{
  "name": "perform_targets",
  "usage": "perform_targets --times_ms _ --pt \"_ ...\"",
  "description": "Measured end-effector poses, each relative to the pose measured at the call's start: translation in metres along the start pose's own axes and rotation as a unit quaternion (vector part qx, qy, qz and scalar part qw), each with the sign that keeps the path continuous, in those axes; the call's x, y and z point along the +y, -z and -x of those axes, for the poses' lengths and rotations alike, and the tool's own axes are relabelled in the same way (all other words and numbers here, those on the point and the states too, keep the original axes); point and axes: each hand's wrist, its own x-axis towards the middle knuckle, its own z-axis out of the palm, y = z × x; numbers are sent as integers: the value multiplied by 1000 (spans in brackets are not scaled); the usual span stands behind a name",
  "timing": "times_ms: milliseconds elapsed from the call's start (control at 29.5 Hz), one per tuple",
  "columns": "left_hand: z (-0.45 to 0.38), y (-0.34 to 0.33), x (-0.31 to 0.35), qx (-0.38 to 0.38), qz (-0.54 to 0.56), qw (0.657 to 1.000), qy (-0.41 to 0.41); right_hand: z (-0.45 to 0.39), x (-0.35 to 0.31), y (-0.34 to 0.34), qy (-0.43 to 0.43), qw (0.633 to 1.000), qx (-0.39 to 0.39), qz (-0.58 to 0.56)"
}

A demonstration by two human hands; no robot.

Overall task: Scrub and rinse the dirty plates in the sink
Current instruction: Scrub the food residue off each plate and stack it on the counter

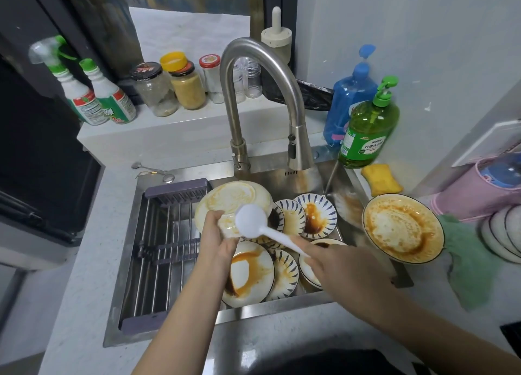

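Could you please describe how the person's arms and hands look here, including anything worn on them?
Both forearms are bare up to the frame edge, with no sleeves visible. The left hand and right hand wear no gloves, and no rings, watch or bracelet can be seen.

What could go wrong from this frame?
1. The left hand pinches the tilted plate only at its lower rim; if slippery with sauce, that grip could slip and drop it onto the stacked dirty plates below.
2. The large dirty plate sits on the sink edge, beside the right hand working the white brush; an elbow could knock it.
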Motion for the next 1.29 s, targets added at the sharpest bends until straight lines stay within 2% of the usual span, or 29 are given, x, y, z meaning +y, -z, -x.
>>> perform_targets --times_ms 136,272,407,543,611,747,849,883,917,951,984,1052,1120,1222,1290 --pt "2 -2 -4 -6 19 1000 3 -16 33 -4 -90 996 -19 -9" --pt "2 0 -1 4 7 1000 8 0 15 -5 -16 997 6 -70" --pt "2 1 -2 2 -9 1000 17 -20 44 -13 -93 993 -24 -73" --pt "3 -1 -2 4 -15 1000 15 -8 34 -11 -51 994 -31 -92" --pt "2 0 -2 6 -43 999 20 -9 45 -15 -68 989 -50 -119" --pt "11 -3 -13 -5 -125 991 46 -7 83 -18 -170 944 -71 -272" --pt "14 -6 -29 3 -239 971 -1 13 94 -16 -218 888 -50 -401" --pt "17 -9 -34 4 -309 950 -34 19 98 -16 -243 865 -46 -436" --pt "20 -14 -40 -1 -401 913 -72 25 105 -18 -269 844 -40 -462" --pt "24 -17 -42 -15 -499 860 -105 26 110 -19 -290 826 -34 -482" --pt "25 -26 -51 -51 -600 789 -125 32 116 -18 -311 807 -20 -501" --pt "29 -37 -62 -130 -733 647 -167 37 119 -18 -315 788 -1 -529" --pt "28 -49 -81 -220 -800 517 -212 46 125 -14 -330 762 32 -556" --pt "18 -61 -110 -334 -833 352 -267 60 133 -6 -344 731 82 -584" --pt "13 -66 -123 -366 -849 253 -283 63 137 -3 -344 728 98 -585"
